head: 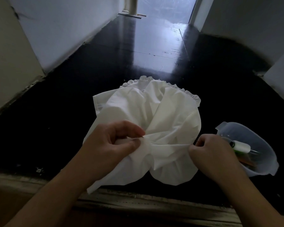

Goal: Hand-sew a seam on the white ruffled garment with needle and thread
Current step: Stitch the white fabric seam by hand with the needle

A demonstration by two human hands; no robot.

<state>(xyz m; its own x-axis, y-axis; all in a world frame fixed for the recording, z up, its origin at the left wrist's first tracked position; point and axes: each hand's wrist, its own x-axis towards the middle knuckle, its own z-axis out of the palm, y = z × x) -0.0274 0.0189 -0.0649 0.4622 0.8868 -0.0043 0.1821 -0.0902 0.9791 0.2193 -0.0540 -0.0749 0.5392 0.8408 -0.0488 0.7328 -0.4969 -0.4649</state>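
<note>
White ruffled garment (156,122) is bunched on the glossy black floor (105,71), frilled edge on its far side, and a fold is pulled taut between both hands at its near side. Left hand (115,141) pinches the cloth at the gather, thumb against fingertips. Right hand (210,149) is curled tight at the garment's right edge, pinching the fold; a needle can't be made out. Just right of the garment, a clear plastic bowl (262,154) holds a white thread spool (242,146).
</note>
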